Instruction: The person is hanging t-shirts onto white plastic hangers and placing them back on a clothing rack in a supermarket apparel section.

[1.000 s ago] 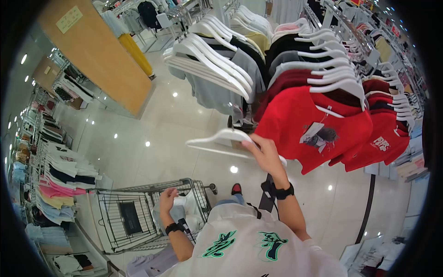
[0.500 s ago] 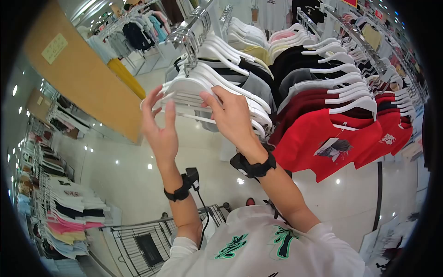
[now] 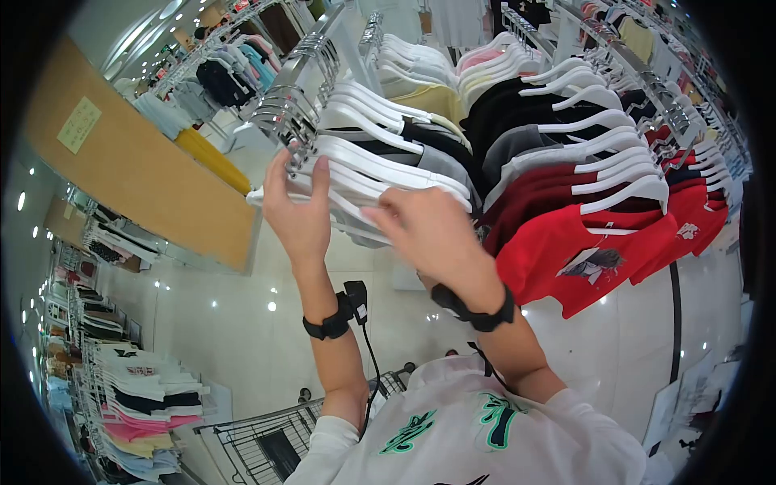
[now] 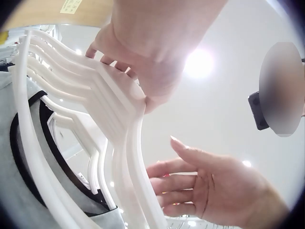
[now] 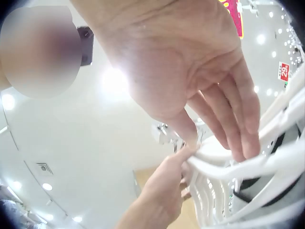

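Several bare white hangers (image 3: 404, 172) hang packed together at the near end of a metal rail (image 3: 319, 36). My left hand (image 3: 297, 230) grips them near their necks; its fingers (image 4: 121, 64) reach over the top and its thumb lies on the near side, as the left wrist view shows. To the right, my right hand (image 3: 444, 238) is held palm toward the hangers. In the right wrist view its fingers (image 5: 228, 119) are loosely straight, right at a hanger arm. Grey shirts (image 4: 16, 143) with black trim hang just behind the bare hangers.
A red T-shirt (image 3: 541, 263) and dark red ones hang on the rail to the right. At left stands a wooden panel (image 3: 133, 153). A wire shopping cart (image 3: 267, 432) is at the lower left, near another clothes rack (image 3: 149, 404).
My right hand carried one white hanger up to the rail's end, where it now hangs with the others. My left hand rose from over the cart to the hangers; the right has released the hanger.
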